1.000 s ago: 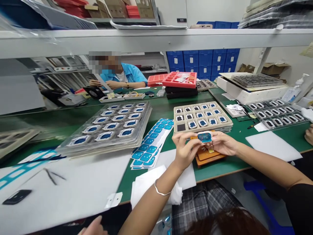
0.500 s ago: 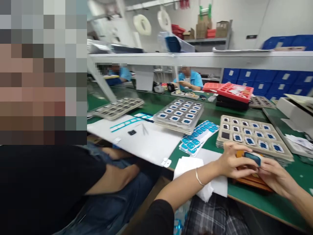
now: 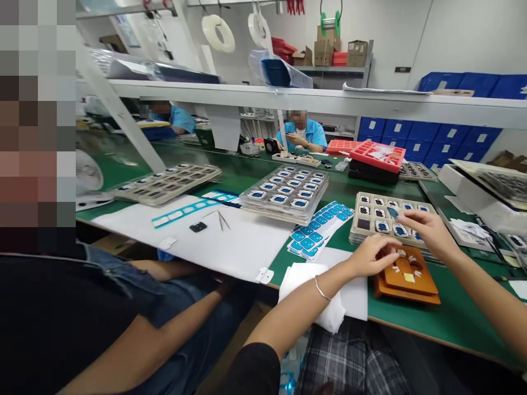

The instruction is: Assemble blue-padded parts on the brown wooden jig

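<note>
On the green tabletop (image 3: 432, 323), right hand (image 3: 428, 230) reached forward over the beige parts tray (image 3: 358, 236), fingers narrowed in a pinch on a small blue-faced part (image 3: 392, 212) held just above the tray's near rows. Left hand (image 3: 373, 258) lay curled, fingertips touching the near-left edge of the orange jig (image 3: 411, 280), holding nothing I could see. Tray sat just behind the jig, long axis left-right, so the right hand was nearer; blue sticker sheets (image 3: 319, 230) lay left.
</note>
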{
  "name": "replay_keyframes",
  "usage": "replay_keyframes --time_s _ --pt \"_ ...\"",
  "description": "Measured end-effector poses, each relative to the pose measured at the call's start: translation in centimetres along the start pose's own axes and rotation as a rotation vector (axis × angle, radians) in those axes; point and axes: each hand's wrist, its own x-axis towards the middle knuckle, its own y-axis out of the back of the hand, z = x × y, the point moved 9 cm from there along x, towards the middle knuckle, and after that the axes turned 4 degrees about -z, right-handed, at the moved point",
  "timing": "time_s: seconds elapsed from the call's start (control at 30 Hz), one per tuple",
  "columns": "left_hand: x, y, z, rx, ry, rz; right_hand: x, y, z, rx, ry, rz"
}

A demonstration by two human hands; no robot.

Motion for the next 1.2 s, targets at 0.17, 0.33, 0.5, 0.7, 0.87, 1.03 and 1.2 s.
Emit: replay_keyframes --time_s 0.17,0.33,0.5,0.7,0.87,1.03,1.2 --pt "-0.9 -1.8 2.4 0.149 -0.189 -0.241 4.1 -5.3 0.2 -0.229 0.163 -0.188" --pt "-1.0 -2.0 2.3 0.195 -0.242 -0.239 5.6 -9.3 2.0 -0.395 0.243 -0.299" --pt "-0.7 -2.3 1.5 0.218 -0.221 -0.261 5.3 -9.5 2.8 -0.492 0.246 -0.317" --pt "-0.6 -2.3 1.3 0.187 -0.172 -0.282 4.1 -8.1 -0.7 -0.529 0.232 -0.273" --pt "-0.5 -2.4 0.2 0.191 -0.122 -0.301 -3.2 -4.2 -6.1 -0.468 0.229 -0.12" --pt "-0.6 -2.3 0.1 0.142 -0.211 -0.271 -14.7 -4.5 -9.4 -0.155 0.271 -0.341" --pt "-0.8 -1.9 0.6 0.122 -0.283 -0.224 -24.2 -5.7 -0.9 -0.175 -0.318 -0.669"
